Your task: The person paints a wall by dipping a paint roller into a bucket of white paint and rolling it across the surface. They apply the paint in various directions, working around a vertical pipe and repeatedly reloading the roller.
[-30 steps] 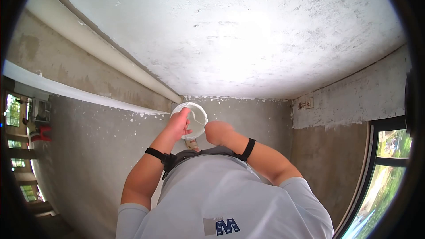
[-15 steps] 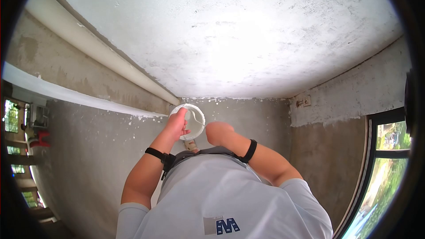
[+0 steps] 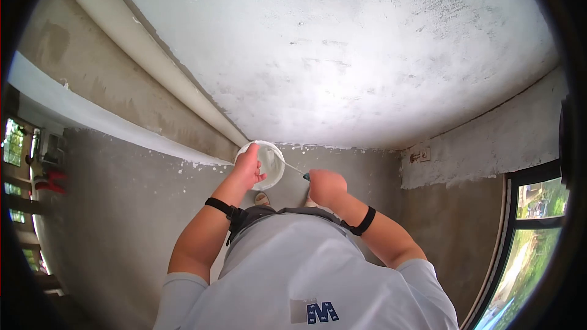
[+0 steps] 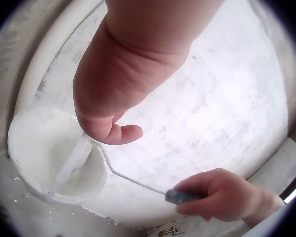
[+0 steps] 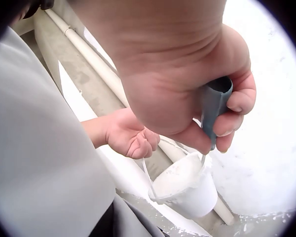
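My left hand grips the handle of a white bucket, which hangs below it. Whitish residue coats the bucket's inside, seen well in the left wrist view. To the right, my right hand holds the blue-grey grip of a roller frame, fingers curled round it. From that grip a thin bent metal rod runs toward the bucket's rim, just beneath the left hand. The rod's far end is hidden behind the left hand in the left wrist view.
A whitewashed wall with grey patches rises ahead. A thick pale pipe runs along the left, beside a white ledge. White spots mark the grey floor. A wall socket and a window are at the right.
My right hand has moved right, away from the bucket, so the grip and more of the rod show. The left hand stays at the bucket. The head view has shifted slightly.
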Action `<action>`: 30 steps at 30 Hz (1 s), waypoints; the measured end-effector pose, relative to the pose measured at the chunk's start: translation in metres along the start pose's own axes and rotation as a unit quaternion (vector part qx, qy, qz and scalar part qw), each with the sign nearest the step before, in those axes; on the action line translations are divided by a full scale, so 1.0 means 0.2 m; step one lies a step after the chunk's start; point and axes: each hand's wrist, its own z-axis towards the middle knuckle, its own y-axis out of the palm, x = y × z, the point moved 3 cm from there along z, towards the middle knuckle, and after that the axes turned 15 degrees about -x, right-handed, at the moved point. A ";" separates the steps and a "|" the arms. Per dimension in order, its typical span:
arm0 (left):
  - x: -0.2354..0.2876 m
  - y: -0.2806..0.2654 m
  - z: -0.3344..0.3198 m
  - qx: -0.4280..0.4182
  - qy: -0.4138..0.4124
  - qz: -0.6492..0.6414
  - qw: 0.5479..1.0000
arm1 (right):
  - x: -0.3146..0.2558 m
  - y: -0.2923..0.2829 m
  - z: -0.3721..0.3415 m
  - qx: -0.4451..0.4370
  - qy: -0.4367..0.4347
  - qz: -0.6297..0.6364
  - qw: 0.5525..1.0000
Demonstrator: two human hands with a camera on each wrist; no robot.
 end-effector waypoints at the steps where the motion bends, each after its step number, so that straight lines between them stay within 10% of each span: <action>1: 0.00 -0.01 0.00 -0.002 0.002 0.001 1.000 | 0.00 0.00 0.00 0.017 -0.004 0.004 1.000; 14: 0.08 -0.08 0.03 -0.058 -0.016 -0.016 0.998 | -0.10 -0.04 -0.05 0.136 -0.016 0.033 0.990; 30: 0.12 -0.12 -0.02 -0.049 -0.003 -0.028 0.998 | -0.21 0.05 0.02 0.037 0.013 0.039 0.998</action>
